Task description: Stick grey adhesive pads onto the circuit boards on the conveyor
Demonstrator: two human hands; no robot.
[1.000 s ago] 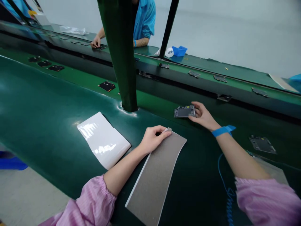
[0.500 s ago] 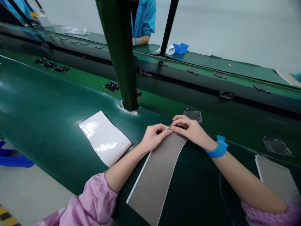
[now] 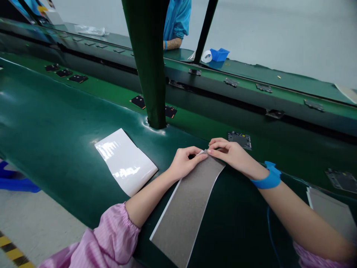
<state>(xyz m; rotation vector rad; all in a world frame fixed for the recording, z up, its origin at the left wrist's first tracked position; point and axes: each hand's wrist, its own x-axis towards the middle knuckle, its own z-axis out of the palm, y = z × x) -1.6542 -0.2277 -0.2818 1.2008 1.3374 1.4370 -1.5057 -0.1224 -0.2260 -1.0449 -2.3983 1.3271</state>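
Note:
A long grey sheet [image 3: 187, 208] with a white edge lies on the dark green table [image 3: 55, 126] in front of me. My left hand [image 3: 184, 163] is closed, pinching the sheet's far corner. My right hand [image 3: 232, 155], with a blue wrist strap [image 3: 268, 177], has its fingers pressed together at that same far corner, touching my left fingertips. Just beyond my right hand a small dark circuit board [image 3: 240, 139] lies on the green conveyor belt.
A glossy white sheet [image 3: 125, 160] lies left of my hands. A green post [image 3: 149, 63] rises from the table. Several dark boards ride the conveyor belts. Across the line, a person in blue [image 3: 176, 22] stands near a blue bin [image 3: 219, 54]. More grey sheets [image 3: 331, 212] lie at right.
My right hand let go of the circuit board on the belt and came back to the grey sheet's far corner beside my left hand. The boards on the belt have drifted right.

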